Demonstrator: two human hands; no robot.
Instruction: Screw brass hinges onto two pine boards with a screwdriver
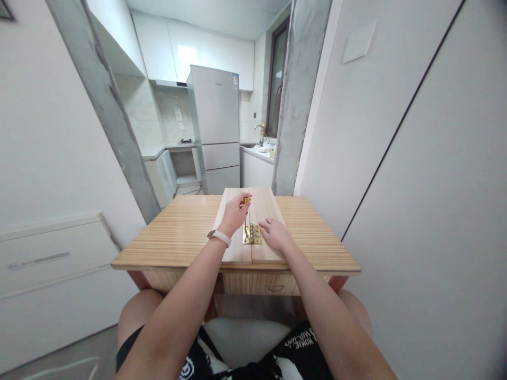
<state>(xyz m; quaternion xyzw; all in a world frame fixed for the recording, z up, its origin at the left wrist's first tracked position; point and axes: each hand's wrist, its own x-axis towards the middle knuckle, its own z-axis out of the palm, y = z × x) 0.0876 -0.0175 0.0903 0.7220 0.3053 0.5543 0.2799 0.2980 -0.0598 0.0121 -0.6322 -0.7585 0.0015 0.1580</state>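
Note:
Two pale wooden boards (pixel 264 208) lie side by side on a small striped wooden table (pixel 178 232). A brass hinge (pixel 252 234) spans the seam between them. My left hand (pixel 234 214), with a white band on its wrist, is shut on a small tool with a yellow and black handle (pixel 246 200), held upright over the hinge's far end. My right hand (pixel 276 234) rests flat on the right board, fingers spread, just right of the hinge.
The table has a drawer with a metal pull (pixel 274 288) under its front edge. White walls close in on both sides. Beyond the table, a kitchen with a grey fridge (pixel 216 126) and a counter with a sink (pixel 259 150).

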